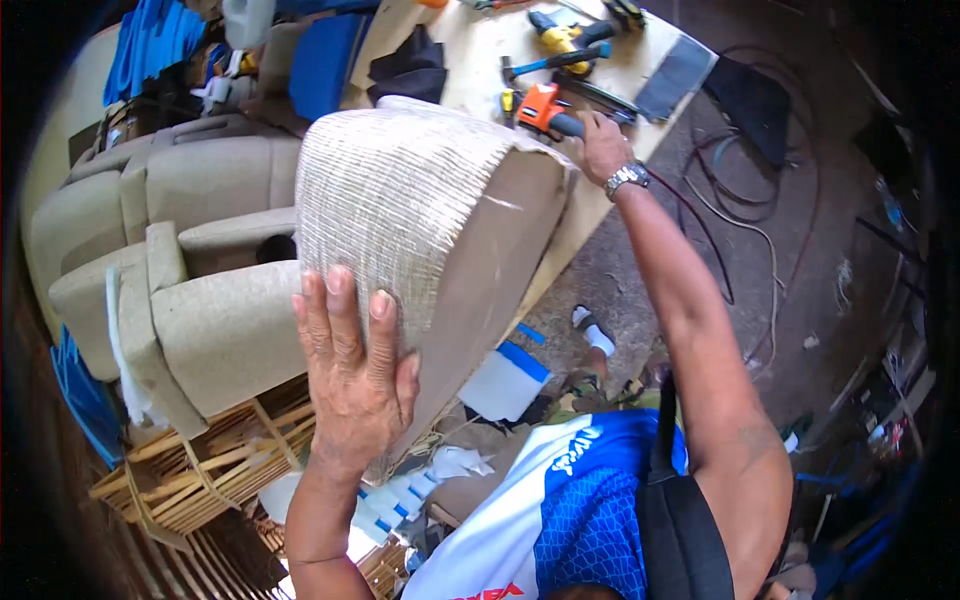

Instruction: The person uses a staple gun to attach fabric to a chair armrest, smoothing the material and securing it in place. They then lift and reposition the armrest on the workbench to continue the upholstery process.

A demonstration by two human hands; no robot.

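Observation:
A large curved upholstered piece [390, 190], covered in ribbed light fabric with a plain beige side, rests at the workbench's edge. My left hand [355, 370] lies against its ribbed face, fingers stretched and slightly apart, holding nothing. At the far side, my right hand [605, 150], with a watch on the wrist, is closed round the grey handle of an orange staple gun [541, 106]. The tool's orange head points left, just beyond the piece's far edge. Part of my right hand's grip is hidden by the hand itself.
On the wooden workbench [465, 45] lie a hammer [555, 62], a yellow-and-black drill [570, 38], dark fabric [408, 66] and a grey sheet [677, 78]. Beige sofas [225, 335] stand left, a slatted wooden frame [210, 465] below them. Hoses [745, 225] loop across the floor.

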